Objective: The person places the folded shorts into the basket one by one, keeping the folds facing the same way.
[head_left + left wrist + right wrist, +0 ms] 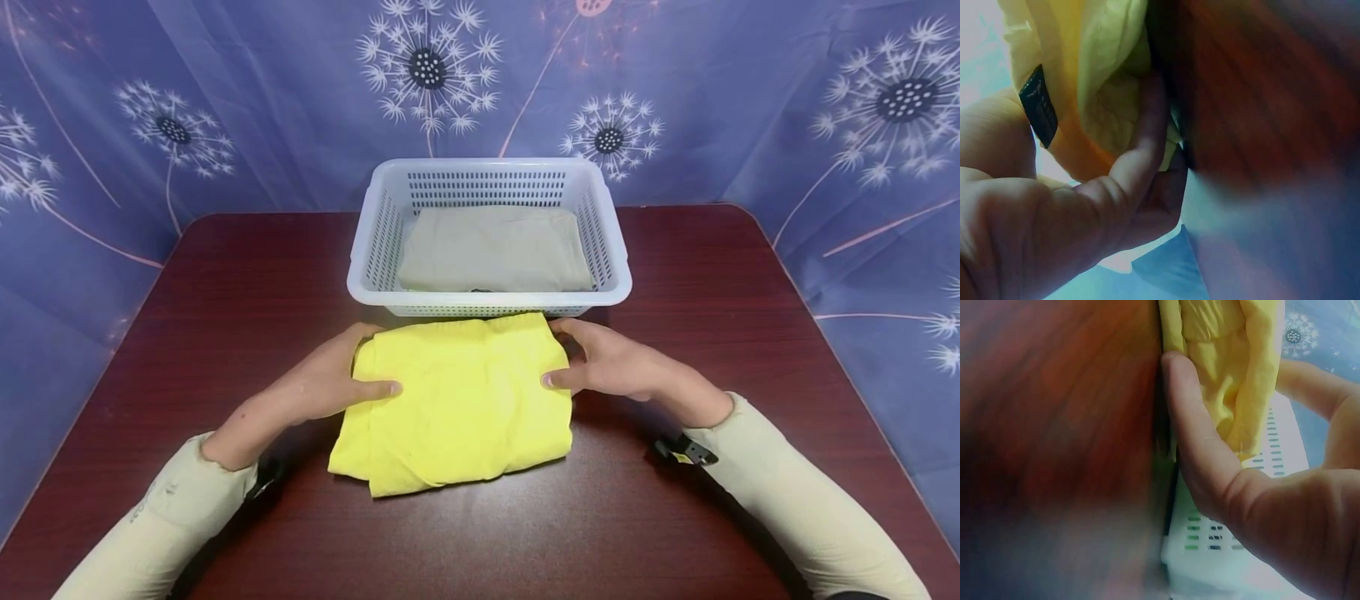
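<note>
A folded yellow garment [465, 408] lies in front of the basket in the head view, its layers stacked flat. My left hand [330, 375] grips its left side, thumb on top. In the left wrist view the fingers [1141, 144] reach under the folded yellow layers, beside a small dark label [1039, 106]. On the opposite side my right hand [611, 358] holds the garment's right edge, thumb on the upper face. The right wrist view has a finger [1191, 419] running along the underside of the yellow folds [1222, 369], close to the tabletop.
Just behind the garment stands a white perforated basket [489, 297] with a folded pale grey-beige cloth [495, 250] inside. The dark red wooden table [675, 275] carries both. A blue curtain with dandelion prints [285, 100] hangs around the table's back and sides.
</note>
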Demonstrator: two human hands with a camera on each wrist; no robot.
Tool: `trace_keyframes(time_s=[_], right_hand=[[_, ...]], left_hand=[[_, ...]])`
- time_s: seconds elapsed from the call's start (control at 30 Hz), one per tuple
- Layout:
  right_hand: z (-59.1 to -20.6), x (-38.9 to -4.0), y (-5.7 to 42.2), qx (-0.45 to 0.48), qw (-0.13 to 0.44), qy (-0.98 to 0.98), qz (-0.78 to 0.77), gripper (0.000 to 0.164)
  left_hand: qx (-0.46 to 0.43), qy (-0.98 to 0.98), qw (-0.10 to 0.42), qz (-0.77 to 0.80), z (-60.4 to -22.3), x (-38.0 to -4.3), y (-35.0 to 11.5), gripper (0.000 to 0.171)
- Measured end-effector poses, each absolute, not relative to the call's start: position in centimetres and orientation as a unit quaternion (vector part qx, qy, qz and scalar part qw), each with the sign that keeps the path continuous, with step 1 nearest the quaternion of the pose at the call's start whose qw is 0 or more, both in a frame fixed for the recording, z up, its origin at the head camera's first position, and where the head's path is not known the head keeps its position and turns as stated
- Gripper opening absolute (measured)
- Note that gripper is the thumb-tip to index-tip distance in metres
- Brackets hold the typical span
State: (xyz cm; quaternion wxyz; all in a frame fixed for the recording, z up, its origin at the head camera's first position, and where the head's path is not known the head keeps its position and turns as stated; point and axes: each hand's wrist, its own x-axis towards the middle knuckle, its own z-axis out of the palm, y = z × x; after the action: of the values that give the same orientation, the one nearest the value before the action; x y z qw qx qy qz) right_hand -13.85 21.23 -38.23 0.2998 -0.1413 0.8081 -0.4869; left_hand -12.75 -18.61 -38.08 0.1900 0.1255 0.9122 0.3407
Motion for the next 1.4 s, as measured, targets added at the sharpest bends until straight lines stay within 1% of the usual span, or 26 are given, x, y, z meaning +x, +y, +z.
trace_keyframes(time_s=[0.17,0.37,0.47,0.77,1.03,1.23,1.4], right_hand=[[-38.5,-13.8,21.0,-0.096,0.338,0.769,-0.535,0.084],[-38.7,-13.9,21.0,-0.11,0.353,0.746,-0.554,0.078],[-38.6,-13.8,21.0,-0.109,0.351,0.743,-0.56,0.079],[-37.8,-13.2,20.7,-0.108,0.327,0.763,-0.547,0.084],[-37.9,-13.0,20.5,-0.125,0.331,0.746,-0.563,0.076],[-37.9,-12.9,20.5,-0.137,0.33,0.743,-0.566,0.076],[-38.0,-12.7,20.5,-0.15,0.346,0.716,-0.587,0.078]], left_hand=[[0.11,0.888,0.214,0.392,-38.4,-12.8,-18.4,0.083],[0.077,0.842,0.252,0.471,-38.6,-12.8,-18.1,0.082],[0.068,0.827,0.263,0.492,-38.5,-12.9,-18.1,0.084],[0.08,0.822,0.262,0.499,-38.3,-12.8,-18.1,0.082],[0.093,0.82,0.258,0.503,-38.2,-12.7,-18.1,0.08],[0.111,0.822,0.253,0.498,-38.3,-12.8,-18.2,0.077],[0.1,0.792,0.271,0.537,-38.4,-12.7,-18.0,0.077]])
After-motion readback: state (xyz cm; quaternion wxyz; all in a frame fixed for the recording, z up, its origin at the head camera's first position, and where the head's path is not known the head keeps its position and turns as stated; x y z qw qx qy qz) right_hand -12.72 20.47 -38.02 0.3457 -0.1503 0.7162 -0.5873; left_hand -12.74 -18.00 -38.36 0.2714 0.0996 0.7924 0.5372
